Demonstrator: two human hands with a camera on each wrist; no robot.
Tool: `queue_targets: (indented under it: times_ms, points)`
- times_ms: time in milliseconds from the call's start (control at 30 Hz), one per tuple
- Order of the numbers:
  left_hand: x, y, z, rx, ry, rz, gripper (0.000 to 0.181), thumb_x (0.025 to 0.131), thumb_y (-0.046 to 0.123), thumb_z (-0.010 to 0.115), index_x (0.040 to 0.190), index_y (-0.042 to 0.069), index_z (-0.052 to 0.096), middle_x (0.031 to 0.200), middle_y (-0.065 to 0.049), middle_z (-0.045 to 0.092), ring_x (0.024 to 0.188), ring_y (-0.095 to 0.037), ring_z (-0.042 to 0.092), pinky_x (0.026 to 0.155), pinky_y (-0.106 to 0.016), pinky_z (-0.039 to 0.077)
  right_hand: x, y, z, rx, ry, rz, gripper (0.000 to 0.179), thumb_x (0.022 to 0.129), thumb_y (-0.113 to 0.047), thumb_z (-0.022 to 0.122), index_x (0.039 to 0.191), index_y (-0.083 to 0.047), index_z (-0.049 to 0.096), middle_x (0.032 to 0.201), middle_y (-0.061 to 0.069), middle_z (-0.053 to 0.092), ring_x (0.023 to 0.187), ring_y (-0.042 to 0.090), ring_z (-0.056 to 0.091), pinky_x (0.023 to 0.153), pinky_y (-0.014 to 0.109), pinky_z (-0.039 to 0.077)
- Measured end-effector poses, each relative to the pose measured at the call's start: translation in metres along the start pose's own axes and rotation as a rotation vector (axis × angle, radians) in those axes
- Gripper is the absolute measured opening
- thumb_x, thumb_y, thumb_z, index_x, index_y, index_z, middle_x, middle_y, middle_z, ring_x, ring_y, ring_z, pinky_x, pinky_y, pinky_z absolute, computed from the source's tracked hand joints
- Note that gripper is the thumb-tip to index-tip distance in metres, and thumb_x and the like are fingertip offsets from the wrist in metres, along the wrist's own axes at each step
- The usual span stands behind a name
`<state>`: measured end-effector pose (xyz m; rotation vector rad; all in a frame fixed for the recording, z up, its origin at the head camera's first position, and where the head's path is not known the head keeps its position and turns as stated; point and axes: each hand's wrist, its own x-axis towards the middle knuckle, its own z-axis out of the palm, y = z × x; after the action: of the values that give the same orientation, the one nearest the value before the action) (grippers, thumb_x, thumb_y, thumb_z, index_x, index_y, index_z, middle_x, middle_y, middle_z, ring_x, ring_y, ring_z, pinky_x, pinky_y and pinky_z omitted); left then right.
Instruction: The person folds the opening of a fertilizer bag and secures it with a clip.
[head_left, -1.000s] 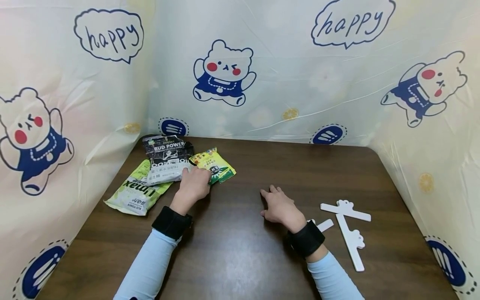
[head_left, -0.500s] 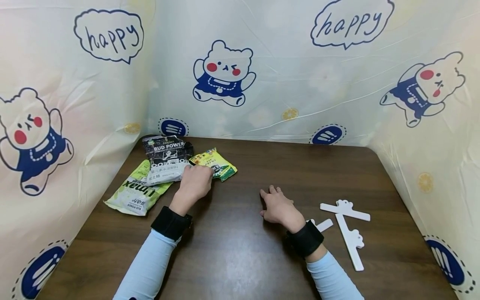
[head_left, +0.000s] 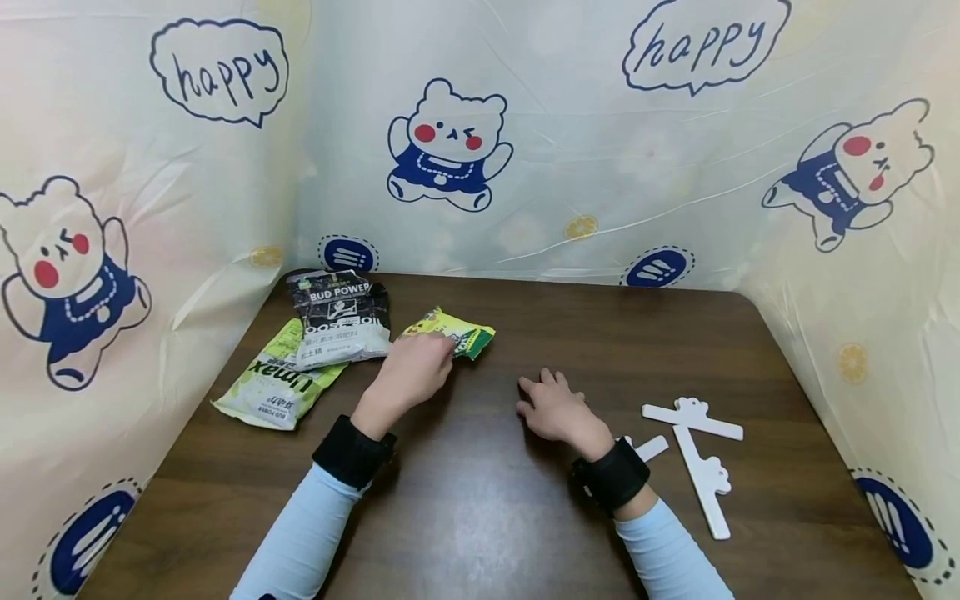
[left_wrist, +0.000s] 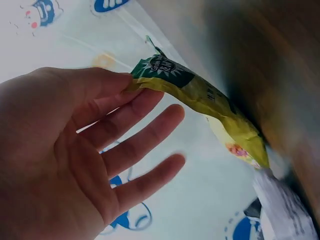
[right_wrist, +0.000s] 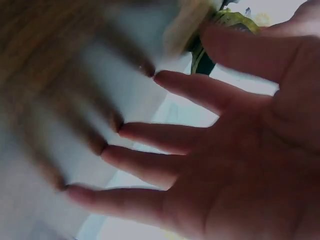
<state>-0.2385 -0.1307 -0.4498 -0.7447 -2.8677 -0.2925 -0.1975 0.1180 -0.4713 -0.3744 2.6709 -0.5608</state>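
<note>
My left hand [head_left: 414, 371] pinches the edge of a small yellow and green packet [head_left: 474, 340] between thumb and forefinger. In the left wrist view the packet [left_wrist: 215, 102] hangs from that pinch, and the other fingers [left_wrist: 145, 137] are spread below it. The hand covers part of the packet in the head view. To the right, my right hand [head_left: 557, 410] rests its fingertips on the brown table [head_left: 480, 500], holding nothing. Its fingers [right_wrist: 160, 137] are spread apart in the right wrist view.
A black and silver "BUD POWER" bag [head_left: 341, 317] overlaps a green bag [head_left: 277, 379] at the table's left. White flat bars with scalloped bumps, one upper [head_left: 693, 419] and one lower [head_left: 702, 483], lie at right. Another bar [head_left: 651, 448] is partly hidden by my right wrist.
My left hand has moved right, drawing the small yellow and green packet away from the black and silver bag. The right hand has stayed almost in place.
</note>
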Motion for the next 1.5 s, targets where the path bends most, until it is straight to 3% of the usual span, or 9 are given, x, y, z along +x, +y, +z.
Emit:
queue_targets:
  times_ms: [167, 300, 400, 500, 667, 833, 1000, 1200, 1500]
  points:
    - [-0.001, 0.023, 0.005, -0.038, -0.060, 0.038, 0.014, 0.096, 0.011, 0.068, 0.083, 0.013, 0.065, 0.080, -0.005, 0.068, 0.073, -0.024, 0.067, 0.063, -0.048, 0.057, 0.005, 0.001, -0.001, 0.150, 0.086, -0.051, 0.042, 0.112, -0.024, 0.048, 0.146, -0.003, 0.058, 0.155, 0.030, 0.048, 0.149, 0.052, 0.030, 0.107, 0.087, 0.024]
    - [-0.003, 0.044, 0.012, -0.063, -0.083, 0.093, 0.012, 0.097, 0.012, 0.068, 0.085, 0.013, 0.067, 0.083, -0.004, 0.069, 0.075, -0.024, 0.068, 0.063, -0.047, 0.058, 0.007, -0.002, 0.000, 0.235, 0.138, -0.051, 0.041, 0.112, -0.032, 0.046, 0.116, -0.004, 0.076, 0.117, 0.022, 0.066, 0.130, 0.050, 0.041, 0.101, 0.085, 0.031]
    - [-0.004, 0.057, 0.016, -0.087, -0.092, 0.140, 0.009, 0.099, 0.012, 0.067, 0.091, 0.011, 0.072, 0.086, -0.005, 0.070, 0.077, -0.023, 0.070, 0.064, -0.045, 0.060, 0.008, -0.003, 0.001, 0.262, 0.159, -0.035, 0.048, 0.111, -0.037, 0.047, 0.085, -0.005, 0.073, 0.088, 0.015, 0.060, 0.115, 0.047, 0.046, 0.098, 0.082, 0.033]
    - [-0.006, 0.065, 0.018, -0.114, -0.129, 0.175, 0.011, 0.101, 0.010, 0.064, 0.099, 0.009, 0.076, 0.092, -0.006, 0.073, 0.082, -0.022, 0.070, 0.068, -0.044, 0.061, 0.009, -0.002, 0.002, 0.251, 0.168, -0.015, 0.045, 0.108, -0.036, 0.055, 0.075, -0.008, 0.068, 0.080, 0.010, 0.057, 0.107, 0.043, 0.046, 0.095, 0.073, 0.036]
    - [-0.001, 0.054, 0.017, -0.212, -0.187, 0.187, 0.019, 0.101, 0.008, 0.059, 0.108, 0.008, 0.077, 0.105, -0.006, 0.076, 0.096, -0.021, 0.069, 0.081, -0.044, 0.061, 0.009, 0.000, 0.004, 0.215, 0.190, 0.022, 0.027, 0.102, -0.034, 0.067, 0.090, -0.011, 0.077, 0.090, 0.008, 0.065, 0.104, 0.038, 0.045, 0.085, 0.057, 0.039]
    - [0.007, 0.015, 0.018, -0.220, -0.134, 0.066, 0.032, 0.099, 0.005, 0.060, 0.129, 0.008, 0.072, 0.145, -0.016, 0.064, 0.133, -0.036, 0.057, 0.106, -0.060, 0.050, 0.009, 0.001, 0.003, 0.190, 0.178, 0.046, 0.030, 0.097, -0.035, 0.074, 0.108, -0.008, 0.079, 0.102, 0.011, 0.068, 0.103, 0.036, 0.046, 0.086, 0.054, 0.041]
    - [0.005, -0.009, 0.019, -0.293, -0.279, -0.025, 0.038, 0.105, 0.011, 0.055, 0.142, 0.006, 0.063, 0.161, -0.022, 0.047, 0.147, -0.040, 0.044, 0.117, -0.062, 0.040, 0.006, -0.002, 0.006, 0.181, 0.182, 0.056, 0.035, 0.093, -0.033, 0.079, 0.113, -0.004, 0.078, 0.106, 0.013, 0.065, 0.105, 0.035, 0.045, 0.087, 0.055, 0.042]
    - [0.003, -0.005, 0.009, -0.270, -0.337, -0.043, 0.041, 0.104, 0.010, 0.056, 0.144, 0.002, 0.060, 0.153, -0.026, 0.051, 0.134, -0.038, 0.055, 0.115, -0.056, 0.044, 0.006, -0.005, 0.007, 0.175, 0.196, 0.054, 0.037, 0.094, -0.028, 0.077, 0.122, -0.004, 0.074, 0.115, 0.016, 0.065, 0.110, 0.038, 0.045, 0.092, 0.060, 0.040]
    - [-0.005, 0.007, -0.007, -0.195, -0.447, -0.111, 0.042, 0.104, 0.017, 0.059, 0.144, 0.006, 0.060, 0.127, -0.019, 0.057, 0.097, -0.030, 0.058, 0.086, -0.047, 0.053, 0.007, -0.004, 0.007, 0.166, 0.194, 0.075, 0.045, 0.098, -0.025, 0.073, 0.137, -0.003, 0.066, 0.127, 0.020, 0.063, 0.118, 0.041, 0.046, 0.096, 0.063, 0.039]
